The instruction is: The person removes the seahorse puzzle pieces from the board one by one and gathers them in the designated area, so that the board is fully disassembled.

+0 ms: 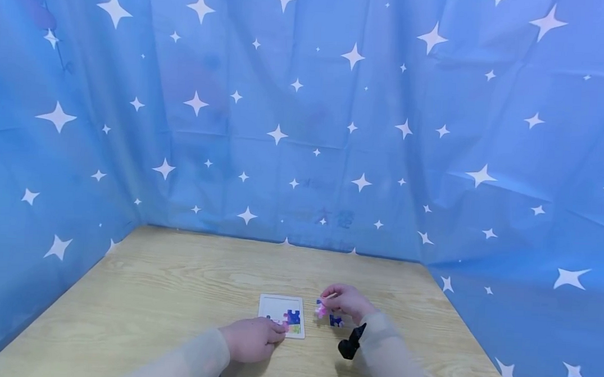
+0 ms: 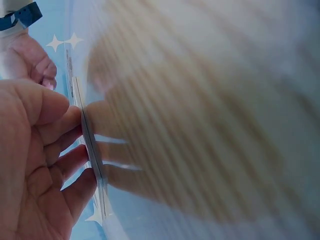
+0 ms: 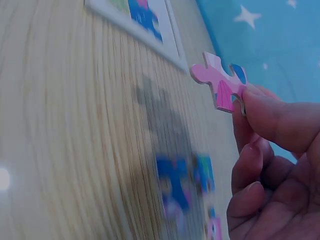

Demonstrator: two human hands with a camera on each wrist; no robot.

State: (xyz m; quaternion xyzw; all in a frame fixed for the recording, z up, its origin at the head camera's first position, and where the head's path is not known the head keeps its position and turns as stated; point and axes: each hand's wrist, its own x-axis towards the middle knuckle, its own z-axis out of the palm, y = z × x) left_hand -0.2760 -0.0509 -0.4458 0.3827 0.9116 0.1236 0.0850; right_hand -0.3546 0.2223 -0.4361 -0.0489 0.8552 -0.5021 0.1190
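Observation:
Between its thumb and fingers, my right hand (image 1: 350, 303) pinches a pink jigsaw piece (image 3: 220, 82) with white and blue parts, raised above the table to the right of the puzzle tray. That white-rimmed tray (image 1: 275, 305) lies flat, with several joined blue, pink and green pieces (image 1: 293, 317) at its lower right. My left hand (image 1: 252, 339) rests its fingertips on the tray's near side, covering part of it. In the left wrist view, the fingers (image 2: 77, 195) meet the tray's thin edge (image 2: 89, 135). Loose jigsaw pieces (image 3: 172, 185) lie on the table below my right hand.
The wood-grain table (image 1: 186, 279) stretches around the tray. A blue curtain with white stars (image 1: 305, 110) hangs behind it and along both sides. A black wrist device (image 1: 351, 342) is strapped at my right wrist.

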